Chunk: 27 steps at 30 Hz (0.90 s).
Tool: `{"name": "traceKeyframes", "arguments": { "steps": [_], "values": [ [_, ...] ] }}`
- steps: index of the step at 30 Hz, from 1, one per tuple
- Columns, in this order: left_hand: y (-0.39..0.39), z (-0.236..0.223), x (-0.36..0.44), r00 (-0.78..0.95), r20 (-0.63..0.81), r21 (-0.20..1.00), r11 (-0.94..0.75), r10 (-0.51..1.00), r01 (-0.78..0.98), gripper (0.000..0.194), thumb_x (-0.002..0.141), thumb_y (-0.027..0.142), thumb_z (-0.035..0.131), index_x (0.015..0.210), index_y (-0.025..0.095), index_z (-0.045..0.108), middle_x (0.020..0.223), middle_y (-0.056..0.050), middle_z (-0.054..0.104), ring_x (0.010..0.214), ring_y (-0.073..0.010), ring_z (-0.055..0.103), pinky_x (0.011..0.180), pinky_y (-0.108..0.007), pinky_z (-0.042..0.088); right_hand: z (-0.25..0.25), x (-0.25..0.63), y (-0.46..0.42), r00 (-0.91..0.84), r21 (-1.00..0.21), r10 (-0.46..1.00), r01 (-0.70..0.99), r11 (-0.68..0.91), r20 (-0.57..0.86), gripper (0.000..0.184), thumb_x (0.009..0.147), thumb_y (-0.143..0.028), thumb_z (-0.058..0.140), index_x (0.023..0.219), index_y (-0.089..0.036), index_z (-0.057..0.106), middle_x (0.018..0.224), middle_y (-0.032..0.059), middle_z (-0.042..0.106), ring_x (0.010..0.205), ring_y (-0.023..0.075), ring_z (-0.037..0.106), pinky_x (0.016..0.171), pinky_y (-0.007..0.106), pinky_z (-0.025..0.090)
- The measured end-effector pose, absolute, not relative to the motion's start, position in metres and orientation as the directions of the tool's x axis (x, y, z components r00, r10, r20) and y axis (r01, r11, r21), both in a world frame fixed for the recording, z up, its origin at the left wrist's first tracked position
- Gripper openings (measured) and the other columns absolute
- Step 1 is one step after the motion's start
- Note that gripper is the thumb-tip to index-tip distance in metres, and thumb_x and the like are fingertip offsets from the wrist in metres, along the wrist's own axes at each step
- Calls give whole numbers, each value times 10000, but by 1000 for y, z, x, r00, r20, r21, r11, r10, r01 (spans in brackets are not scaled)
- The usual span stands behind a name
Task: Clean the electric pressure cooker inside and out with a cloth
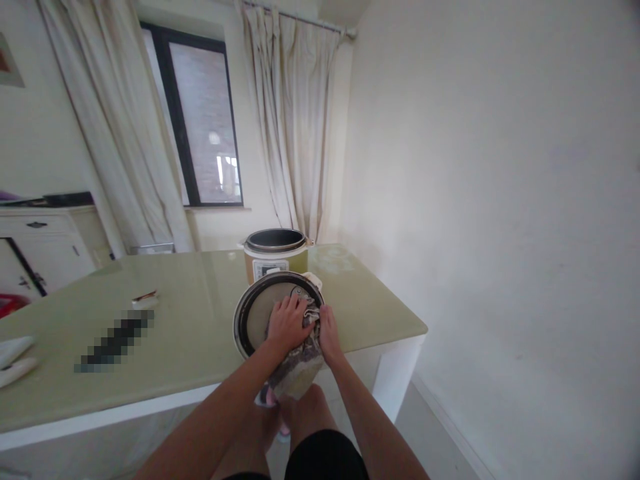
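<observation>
A round pressure cooker lid point(256, 308) is tilted up at the table's near edge, its metal underside with a dark rim facing me. My left hand point(289, 323) presses a grey patterned cloth point(299, 375) against that underside, fingers curled on the bunched fabric. At the lid's right edge, my right hand point(329, 332) is closed round the rim; the cloth lies right beside it and hangs down below both hands. Just behind the lid stands an open electric pressure cooker point(251, 265) with a control panel, its lower front hidden by the lid.
The cooker stands on a pale green table point(200, 320) with white sides. To the left lie a pixelated dark object point(115, 341), a small red-and-white item point(145, 300) and white objects point(17, 360). A wall point(490, 200) rises at right; curtains point(295, 120) hang behind.
</observation>
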<state>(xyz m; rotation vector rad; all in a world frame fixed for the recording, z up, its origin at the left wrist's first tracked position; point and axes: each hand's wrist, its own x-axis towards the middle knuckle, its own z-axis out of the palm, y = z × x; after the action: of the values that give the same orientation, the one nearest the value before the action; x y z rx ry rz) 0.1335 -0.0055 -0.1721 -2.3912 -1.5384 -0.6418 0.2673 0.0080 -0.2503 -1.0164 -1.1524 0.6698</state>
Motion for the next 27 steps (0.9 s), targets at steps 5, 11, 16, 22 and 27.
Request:
{"name": "traceKeyframes", "arguments": {
  "steps": [5,11,16,22,27],
  "values": [
    [-13,-169,99,275,467,205,-405,840,891,662,887,573,657,1457,248,569,1497,-158,552,1353,-381,498,1136,-553,354,-245,267,-2,283,-904,868,-6,427,408,766,873,-574,744,1476,-200,457,1418,125,651,1302,268,625,1153,439,468],
    [-18,-189,20,-138,639,457,-229,756,860,707,920,619,570,1476,184,551,1542,-205,511,1412,-398,480,1221,-604,287,-246,268,0,306,-909,858,70,412,412,675,883,-568,709,1413,-207,500,1335,126,681,1239,280,644,1126,466,477],
    [-10,-236,6,-294,261,911,-133,920,391,679,872,683,495,1202,118,675,1045,-156,740,1008,-350,692,990,-534,528,-250,267,2,342,-874,807,135,466,483,778,812,-536,769,1449,-204,470,1381,134,631,1250,283,620,1119,463,469],
    [0,-247,8,-246,231,963,-186,941,195,657,808,739,547,1121,183,705,1158,-118,771,1167,-334,678,1099,-499,487,-244,269,9,445,-949,838,133,286,315,572,837,-533,650,1288,-184,603,1286,144,650,1190,295,628,1053,454,497],
    [0,-248,8,-272,223,961,-165,936,220,670,873,736,466,1109,157,708,1155,-152,764,1173,-348,682,1103,-526,487,-207,250,-26,520,-820,650,473,321,554,457,951,-405,509,1352,-197,582,1403,162,584,1364,304,498,1177,507,359]
  ]
}}
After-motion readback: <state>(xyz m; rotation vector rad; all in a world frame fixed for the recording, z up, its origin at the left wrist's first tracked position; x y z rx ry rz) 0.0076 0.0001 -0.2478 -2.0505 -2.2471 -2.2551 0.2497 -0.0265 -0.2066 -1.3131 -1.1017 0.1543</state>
